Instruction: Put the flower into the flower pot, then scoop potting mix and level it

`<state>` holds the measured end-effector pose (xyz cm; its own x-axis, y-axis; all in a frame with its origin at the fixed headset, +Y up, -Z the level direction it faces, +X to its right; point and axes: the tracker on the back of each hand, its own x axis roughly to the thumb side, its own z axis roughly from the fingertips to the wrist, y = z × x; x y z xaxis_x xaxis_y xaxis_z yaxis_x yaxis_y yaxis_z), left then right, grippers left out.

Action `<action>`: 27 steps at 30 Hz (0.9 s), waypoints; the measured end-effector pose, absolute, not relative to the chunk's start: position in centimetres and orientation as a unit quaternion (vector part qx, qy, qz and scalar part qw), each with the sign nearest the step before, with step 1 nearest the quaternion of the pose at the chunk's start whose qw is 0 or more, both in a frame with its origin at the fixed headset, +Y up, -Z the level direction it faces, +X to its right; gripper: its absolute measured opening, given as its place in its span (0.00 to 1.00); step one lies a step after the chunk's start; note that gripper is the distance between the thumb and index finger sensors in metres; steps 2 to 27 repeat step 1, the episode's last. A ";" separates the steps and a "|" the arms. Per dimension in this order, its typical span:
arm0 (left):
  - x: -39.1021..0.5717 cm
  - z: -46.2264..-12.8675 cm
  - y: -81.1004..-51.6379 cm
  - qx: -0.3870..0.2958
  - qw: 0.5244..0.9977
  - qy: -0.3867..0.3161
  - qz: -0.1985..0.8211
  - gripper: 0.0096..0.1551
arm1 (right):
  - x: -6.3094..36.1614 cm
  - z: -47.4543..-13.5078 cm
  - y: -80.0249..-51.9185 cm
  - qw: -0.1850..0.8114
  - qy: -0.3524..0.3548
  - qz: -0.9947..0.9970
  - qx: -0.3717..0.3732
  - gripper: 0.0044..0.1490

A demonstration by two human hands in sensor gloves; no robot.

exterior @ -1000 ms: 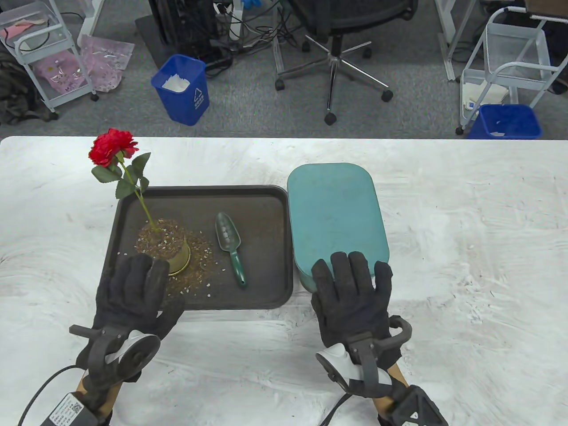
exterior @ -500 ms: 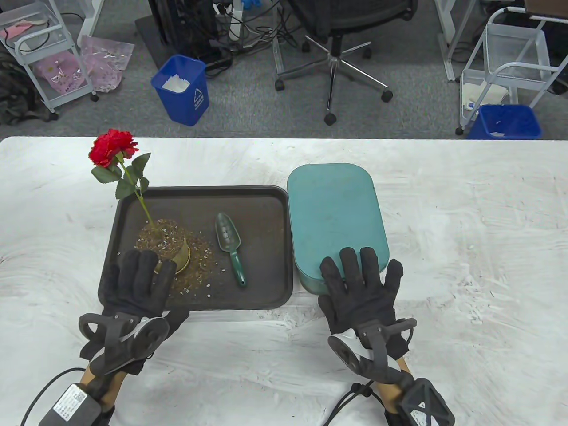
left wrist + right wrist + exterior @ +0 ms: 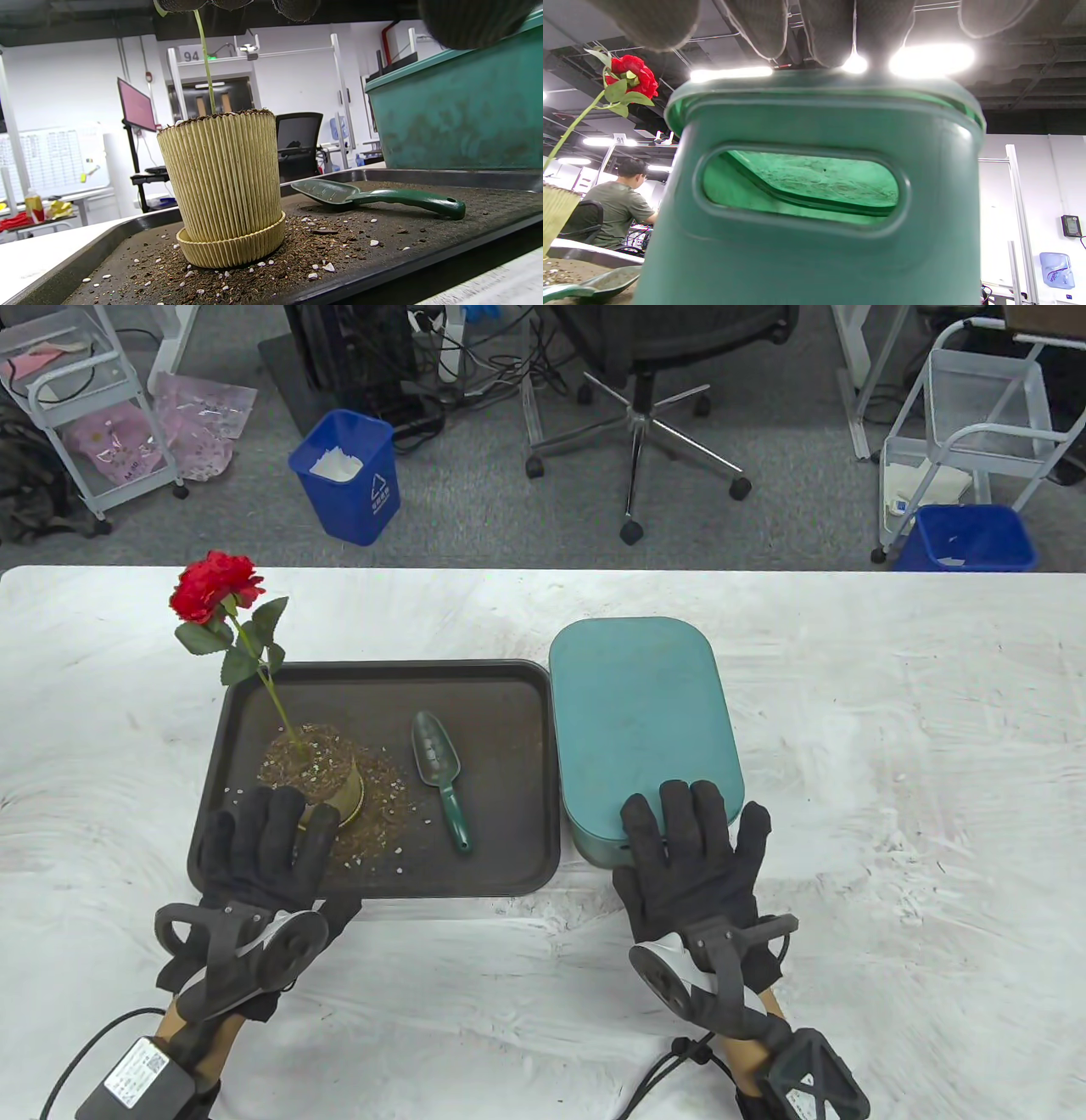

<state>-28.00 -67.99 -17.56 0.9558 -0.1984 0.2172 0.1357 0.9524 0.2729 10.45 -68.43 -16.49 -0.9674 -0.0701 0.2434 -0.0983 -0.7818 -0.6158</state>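
A red flower on a green stem stands in the ribbed yellow flower pot, which is full of potting mix. The pot sits on a dark tray among spilled mix. A green scoop lies on the tray to its right, also in the left wrist view. My left hand hovers flat over the tray's near left corner, just short of the pot, fingers straight. My right hand lies flat with straight fingers on the near end of the closed teal box.
The teal box touches the tray's right edge and has a handle slot in its near end. White table stretches right of the box. Beyond the far edge stand blue bins, an office chair and carts.
My left hand slid a little right and back toward me along the tray's near edge. My right hand shifted slightly right and back on the box lid. Pot, flower and scoop stayed put.
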 end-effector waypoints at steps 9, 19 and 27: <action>-27.9 -17.5 -68.0 0.129 0.980 -0.124 -0.086 0.57 | 10.4 -16.5 -68.4 0.008 -0.331 0.935 0.128 0.44; -27.9 -17.5 -68.0 0.129 0.980 -0.124 -0.086 0.57 | 10.4 -16.5 -68.4 0.008 -0.331 0.935 0.128 0.44; -27.9 -17.5 -68.0 0.129 0.980 -0.124 -0.086 0.57 | 10.4 -16.5 -68.4 0.008 -0.331 0.935 0.128 0.44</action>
